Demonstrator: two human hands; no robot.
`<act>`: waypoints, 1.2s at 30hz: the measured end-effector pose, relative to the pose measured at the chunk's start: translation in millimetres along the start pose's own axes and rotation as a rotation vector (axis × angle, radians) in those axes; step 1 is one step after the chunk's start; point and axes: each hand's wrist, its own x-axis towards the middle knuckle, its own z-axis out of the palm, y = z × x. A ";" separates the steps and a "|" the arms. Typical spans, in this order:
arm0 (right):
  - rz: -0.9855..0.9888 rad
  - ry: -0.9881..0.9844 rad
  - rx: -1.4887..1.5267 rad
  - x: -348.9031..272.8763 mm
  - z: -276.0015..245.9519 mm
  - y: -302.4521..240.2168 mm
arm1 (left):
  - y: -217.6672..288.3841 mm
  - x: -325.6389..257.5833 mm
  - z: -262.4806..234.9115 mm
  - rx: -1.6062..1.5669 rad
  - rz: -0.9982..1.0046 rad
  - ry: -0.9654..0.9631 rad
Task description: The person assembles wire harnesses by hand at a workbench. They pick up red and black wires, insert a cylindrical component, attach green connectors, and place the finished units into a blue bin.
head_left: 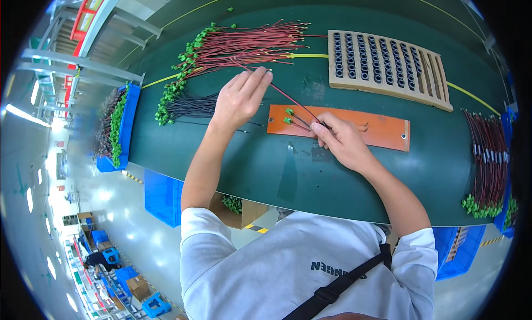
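Note:
My left hand (242, 96) is closed, fingertips pinched on a dark red wire (293, 100) that slants down to my right hand. Over an orange board (388, 138), my right hand (342, 142) grips wires, one red and one dark. Two small green connectors (288, 120) sit on their ends, left of my fingers. Dark bent tips (364, 127) show past the right hand; whether they belong to the same wires I cannot tell. Beyond my left hand lies a spread of red wires (244, 40) with green connectors, and a bundle of black wires (191, 105) is beside my left wrist.
A wooden rack (388, 89) with rows of dark round holders stands at the back right. Bundled dark red wires (487, 159) lie at the right edge. Blue bins (130, 117) flank the green table (249, 170); a cardboard box (252, 213) sits below its front edge.

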 end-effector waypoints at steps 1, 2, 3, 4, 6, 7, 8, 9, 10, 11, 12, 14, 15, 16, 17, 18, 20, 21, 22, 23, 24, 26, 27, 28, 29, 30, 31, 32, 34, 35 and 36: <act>-0.010 0.002 -0.002 -0.9 0.2 1.3 | -3.4 -3.7 -0.1 0.013 -0.015 -0.014; -0.020 0.005 -0.004 -1.1 0.6 1.7 | -7.1 -7.4 -0.8 0.026 -0.029 -0.028; -0.027 0.006 0.001 -0.7 1.0 1.1 | -10.4 -11.0 -2.1 0.038 -0.042 -0.043; -0.029 0.008 0.005 -1.4 0.8 0.0 | -11.6 -14.4 -3.2 0.047 -0.052 -0.046; -0.039 0.014 -0.003 -1.0 0.0 -1.6 | -14.7 -19.6 -6.1 0.062 -0.066 -0.053; -0.041 0.020 -0.019 -2.1 -1.7 -1.7 | -14.7 -21.6 -7.2 0.072 -0.063 -0.067; -0.043 0.026 -0.033 -2.7 -2.6 -1.6 | -15.1 -23.4 -8.8 0.081 -0.059 -0.081; -0.088 0.067 -0.041 -1.3 -2.1 -1.7 | -16.1 -25.0 -10.8 0.089 -0.052 -0.095; -0.124 0.110 -0.055 -0.7 -2.1 -1.1 | -14.5 -25.7 -13.3 0.073 -0.092 -0.186; -0.147 0.158 -0.074 -3.6 -2.2 0.4 | -10.4 -26.5 -17.3 0.041 -0.131 -0.277; -0.082 0.138 -0.053 -2.6 -3.2 1.8 | -6.7 -27.1 -20.9 0.008 -0.166 -0.369; 0.039 0.088 -0.008 4.7 -6.6 4.2 | 5.6 -31.7 -23.8 -0.492 -0.587 -0.349; 0.117 0.064 0.105 4.5 -9.8 4.7 | 13.1 -32.6 -21.7 -0.875 -0.861 -0.316; 0.188 0.037 0.220 6.2 -12.5 3.7 | 23.0 -30.4 -23.6 -1.110 -0.971 -0.298; 0.252 0.010 0.340 8.0 -14.6 2.7 | 34.8 -24.5 -27.1 -1.340 -1.075 -0.278; 0.260 0.027 0.375 8.7 -16.5 2.4 | 46.6 -19.7 -27.3 -1.572 -1.175 -0.252; 0.270 0.053 0.447 10.6 -16.5 0.9 | 68.1 -14.5 -21.5 -1.750 -1.178 -0.202; 0.281 0.063 0.460 10.8 -16.9 -0.5 | 77.0 -10.4 -18.2 -1.828 -1.184 -0.172; 0.290 0.072 0.473 10.9 -17.4 -2.6 | 82.6 -7.9 -14.7 -1.816 -1.188 -0.150; 0.300 0.080 0.486 10.9 -17.5 -3.7 | 87.3 -6.6 -10.8 -1.805 -1.192 -0.128; 0.297 0.084 0.494 11.2 -16.6 -4.1 | 90.7 -6.2 -7.8 -1.792 -1.196 -0.106; 0.289 0.100 0.513 11.2 -15.6 -4.7 | 93.8 -4.0 -1.6 -1.786 -1.240 -0.069; 0.288 0.098 0.508 11.0 -16.1 -4.1 | 94.6 -3.4 0.4 -1.782 -1.263 -0.051; 0.285 0.096 0.507 11.2 -15.7 -3.2 | 94.1 -3.4 0.8 -1.794 -1.253 -0.032; 0.283 0.094 0.506 11.4 -15.5 -2.6 | 93.7 -3.3 1.2 -1.807 -1.243 -0.013; 0.288 0.090 0.504 11.4 -15.8 -2.7 | 93.5 -3.2 1.5 -1.819 -1.233 0.006; 0.295 0.083 0.502 11.3 -16.1 -3.3 | 94.0 -3.5 1.7 -1.821 -1.233 0.020; 0.301 0.077 0.500 11.3 -16.3 -3.9 | 94.9 -3.8 1.8 -1.823 -1.234 0.034; 0.297 0.082 0.513 11.3 -16.1 -4.4 | 97.0 -4.8 2.5 -1.826 -1.228 0.073; 0.296 0.086 0.519 11.2 -16.2 -4.2 | 98.4 -5.4 3.0 -1.827 -1.222 0.097; 0.293 0.086 0.520 11.1 -16.5 -3.6 | 99.8 -6.2 3.3 -1.828 -1.215 0.122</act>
